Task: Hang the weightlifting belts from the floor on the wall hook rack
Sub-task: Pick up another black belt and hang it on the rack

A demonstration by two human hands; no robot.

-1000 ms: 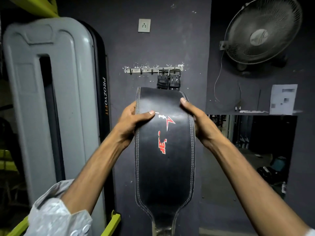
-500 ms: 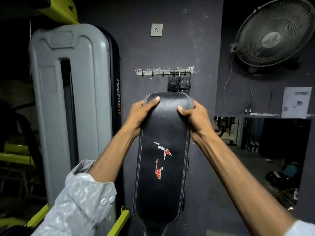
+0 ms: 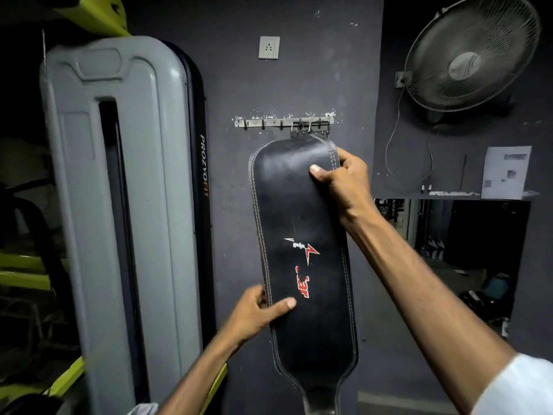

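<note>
A wide black leather weightlifting belt (image 3: 302,223) with red and white logos hangs vertically in front of the dark wall, its folded top just below the metal hook rack (image 3: 269,122). My right hand (image 3: 344,181) grips the belt's upper right edge, thumb across the front. My left hand (image 3: 257,313) holds the lower left edge, thumb on the face. Metal buckles (image 3: 311,128) of other items hang on the rack's right hooks, partly hidden by the belt. The belt's narrow lower end runs out of view.
A grey machine shroud (image 3: 119,205) with yellow-green frame parts stands at the left. A wall socket (image 3: 269,47) sits above the rack. A wall fan (image 3: 469,55) and a paper sheet (image 3: 507,172) are at the right, above a dark opening.
My left hand has slid from the belt's top down to its lower left edge. The belt has risen closer to the rack, and my right hand stays at the top right.
</note>
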